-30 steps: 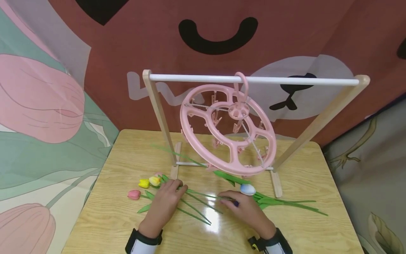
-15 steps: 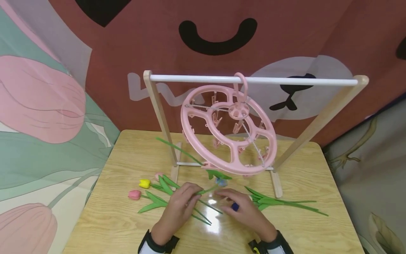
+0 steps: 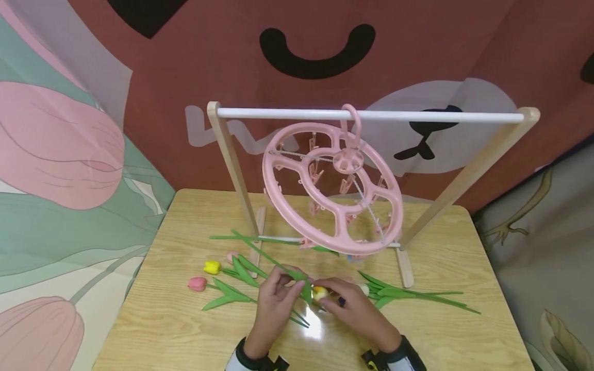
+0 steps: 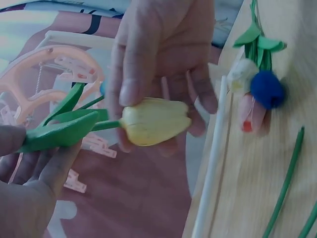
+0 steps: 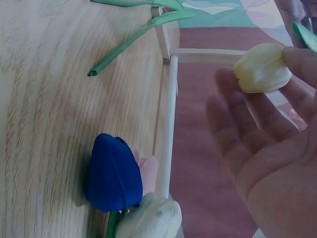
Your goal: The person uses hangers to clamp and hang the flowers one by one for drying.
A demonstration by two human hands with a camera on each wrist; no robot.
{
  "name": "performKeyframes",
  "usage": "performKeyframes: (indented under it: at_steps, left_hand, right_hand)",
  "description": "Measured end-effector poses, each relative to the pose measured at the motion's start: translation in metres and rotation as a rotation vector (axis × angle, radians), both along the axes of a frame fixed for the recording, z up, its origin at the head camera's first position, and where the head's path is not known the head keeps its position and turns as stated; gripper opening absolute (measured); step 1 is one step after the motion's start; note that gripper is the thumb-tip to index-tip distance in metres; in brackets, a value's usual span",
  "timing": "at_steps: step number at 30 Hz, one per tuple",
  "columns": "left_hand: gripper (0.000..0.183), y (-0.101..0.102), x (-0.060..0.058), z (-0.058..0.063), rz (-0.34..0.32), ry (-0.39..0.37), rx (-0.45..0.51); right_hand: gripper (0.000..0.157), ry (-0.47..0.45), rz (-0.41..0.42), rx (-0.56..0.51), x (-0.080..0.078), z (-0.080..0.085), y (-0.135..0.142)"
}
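Observation:
My left hand (image 3: pixel 274 304) grips a pale yellow tulip (image 4: pixel 156 121) by its green stem and leaves. My right hand (image 3: pixel 359 309) pinches the bloom between thumb and fingers, as the right wrist view shows. The tulip is held across the front of the rack, its stem pointing up and left. Just behind, a light blue tulip (image 3: pixel 356 258) shows partly under the near edge of a pink round clip hanger (image 3: pixel 331 238), which covers most of it. Small pink pegs (image 3: pixel 314 172) hang from the ring.
The hanger hooks over the white bar (image 3: pixel 278 113) of a wooden rack (image 3: pixel 234 175). Left on the table lie a bright yellow tulip (image 3: pixel 212 267) and a pink tulip (image 3: pixel 197 284). At right is a bunch with a dark blue tulip (image 5: pixel 114 173) and a white tulip (image 5: pixel 151 218).
My left hand has lifted the pale yellow tulip from the left pile and moved right to meet my right hand. The light blue tulip has shifted about under the ring.

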State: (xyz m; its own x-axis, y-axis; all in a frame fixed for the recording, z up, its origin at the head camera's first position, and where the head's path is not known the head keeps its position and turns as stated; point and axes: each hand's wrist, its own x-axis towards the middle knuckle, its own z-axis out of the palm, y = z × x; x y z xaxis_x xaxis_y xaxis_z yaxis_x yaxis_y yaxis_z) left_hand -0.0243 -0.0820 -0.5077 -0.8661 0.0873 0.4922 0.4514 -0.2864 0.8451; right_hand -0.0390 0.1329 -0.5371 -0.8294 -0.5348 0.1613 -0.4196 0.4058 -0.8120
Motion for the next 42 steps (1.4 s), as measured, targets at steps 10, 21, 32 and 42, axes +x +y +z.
performKeyframes:
  at_steps: [10, 21, 32, 42]
  left_hand:
    - [0.024, 0.022, 0.003, -0.009, 0.081, -0.080, 0.026]
    - [0.020, 0.044, -0.007, -0.015, 0.131, -0.138, 0.006]
    - [0.019, 0.057, -0.013, -0.016, 0.129, -0.156, -0.065]
    - [0.023, 0.061, -0.017, -0.018, 0.111, -0.147, -0.046]
  right_hand:
    - [0.037, 0.057, -0.019, -0.110, 0.001, 0.005, 0.015]
    - [0.041, 0.286, -0.301, -0.058, -0.013, 0.033, 0.050]
    - [0.057, 0.254, -0.347, -0.352, -0.030, 0.070, 0.031]
    - [0.038, -0.012, -0.233, -0.712, -0.034, 0.072, 0.025]
